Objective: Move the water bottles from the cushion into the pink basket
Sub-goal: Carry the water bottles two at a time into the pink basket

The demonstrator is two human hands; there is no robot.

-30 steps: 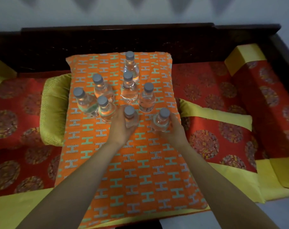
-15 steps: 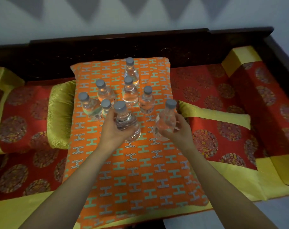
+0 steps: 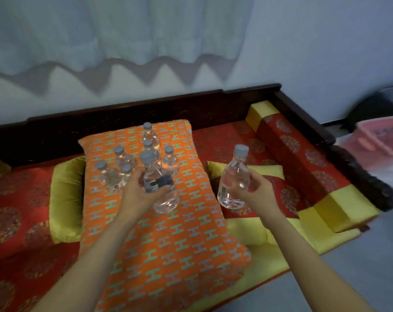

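Note:
An orange cushion (image 3: 168, 244) with teal and grey H marks lies across the sofa. Several clear water bottles (image 3: 150, 136) with grey caps stand on its far half. My left hand (image 3: 139, 192) grips one bottle (image 3: 159, 183), lifted above the cushion's middle. My right hand (image 3: 256, 192) grips another bottle (image 3: 235, 179), held in the air past the cushion's right edge, over the red seat. The pink basket (image 3: 380, 138) shows blurred at the far right, beyond the sofa's armrest.
The dark wooden sofa frame (image 3: 303, 113) rises between my hands and the basket. Red and yellow seat pads (image 3: 303, 163) cover the sofa. A yellow-green pillow (image 3: 65, 194) lies left of the cushion. Grey floor (image 3: 359, 266) runs along the right front.
Both hands have lifted their bottles off the cushion. The right bottle has gone rightward past the cushion's edge. The view has swung up and right, so the pink basket now shows.

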